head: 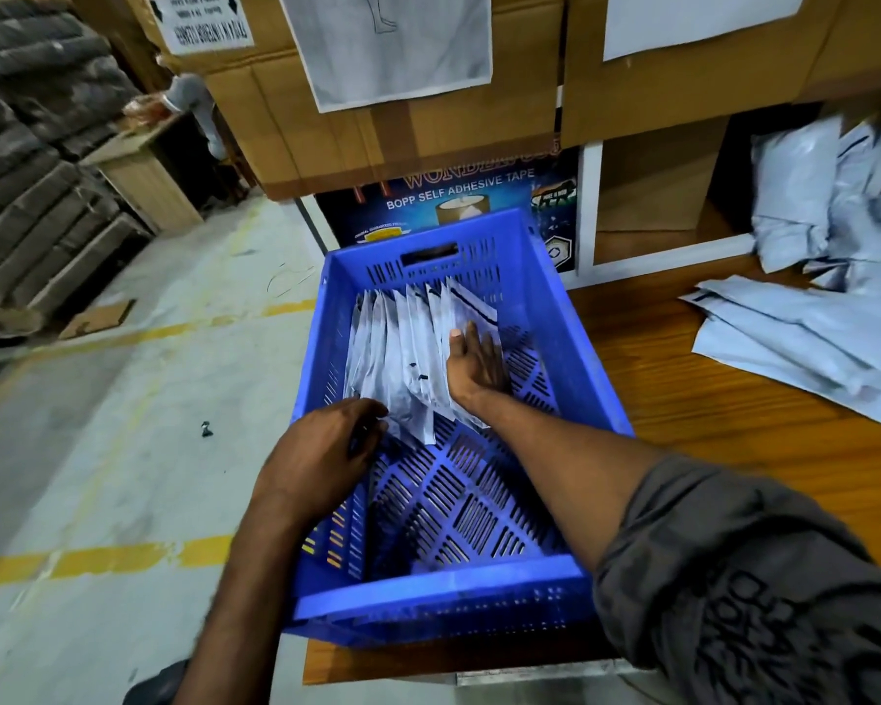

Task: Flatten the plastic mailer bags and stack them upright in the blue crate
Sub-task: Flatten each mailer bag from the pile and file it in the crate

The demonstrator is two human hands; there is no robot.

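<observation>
In the blue crate [431, 588] left hand [321, 455] grips bags [403, 358] at their edge, right hand [479, 363] flat.

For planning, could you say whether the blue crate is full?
Partly: mailer bags occupy the far part of the crate; near floor bare.

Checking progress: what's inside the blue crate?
Upright mailer bags stand at the far left of the blue crate, left hand at their near end, right hand against their side, hiding what it covers.
</observation>
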